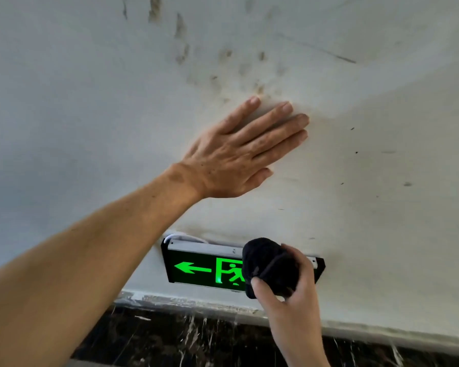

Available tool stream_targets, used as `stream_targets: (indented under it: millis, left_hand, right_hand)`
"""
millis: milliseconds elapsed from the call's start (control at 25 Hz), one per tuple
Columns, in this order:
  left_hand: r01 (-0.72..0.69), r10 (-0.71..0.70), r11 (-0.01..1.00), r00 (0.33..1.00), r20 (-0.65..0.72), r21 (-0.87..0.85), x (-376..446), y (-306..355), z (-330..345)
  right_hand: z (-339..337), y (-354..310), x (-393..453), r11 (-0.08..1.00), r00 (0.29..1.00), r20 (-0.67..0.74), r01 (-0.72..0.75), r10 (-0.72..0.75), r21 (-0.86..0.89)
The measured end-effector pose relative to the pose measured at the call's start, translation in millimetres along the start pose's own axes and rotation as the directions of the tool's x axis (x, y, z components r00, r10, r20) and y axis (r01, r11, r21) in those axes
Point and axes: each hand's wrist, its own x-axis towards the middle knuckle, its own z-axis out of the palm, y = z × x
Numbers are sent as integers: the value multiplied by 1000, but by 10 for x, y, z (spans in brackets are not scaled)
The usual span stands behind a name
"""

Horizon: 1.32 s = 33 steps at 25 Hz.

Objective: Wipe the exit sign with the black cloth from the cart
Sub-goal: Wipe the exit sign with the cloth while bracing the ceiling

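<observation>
A black exit sign (196,266) with a green arrow and running figure is fixed low on a white wall. My right hand (289,303) is shut on a bunched black cloth (269,263), which presses against the sign's right half and hides it. My left hand (239,152) lies flat on the wall above the sign, fingers spread and holding nothing. The cart is out of view.
The white wall (382,154) carries dark smudges and scuff marks above my left hand. A pale skirting strip (186,303) runs under the sign, and below it lies dark marbled floor (183,340). A white cable (186,237) loops at the sign's top left.
</observation>
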Motion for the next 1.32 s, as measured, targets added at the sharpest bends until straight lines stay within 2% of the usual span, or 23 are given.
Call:
stream_targets:
  millis: [40,120,240,320,440,560,800,1320]
  left_hand:
    - [2,-2,1000,1000,-4,-6,1,0,2]
    - [7,-7,1000,1000,-11,-13,3,2,0]
    - [7,-7,1000,1000,-11,-19,10,0,-1]
    - [6,-6,1000,1000,-19,-23,26,2,-2]
    - [6,-7,1000,999,-43,-25,25,8,23]
    - [5,-6,1000,999,-46,-6,27,3,53]
    - [2,-2,1000,999,-38,4,28,-3,30]
    - [-10,10,998,1000,-7,62,16,-21,-14]
  right_hand:
    - [112,-14,15,989,995,3,99,-99,-109]
    - [360,-9,74,897,949,48,312,-313,-313]
    - [785,-23,187,650,824,195,545,-532,-530]
    - [1049,-5,242,499,763,316,619,-564,-607]
    - [1347,66,289,386,757,481,644,-442,-660]
    - [1484,130,331,354,778,517,625,-358,-696]
    - [1393,160,355,269,793,514,600,-328,-754]
    - [814,259,424,275,809,493,577,-321,-769]
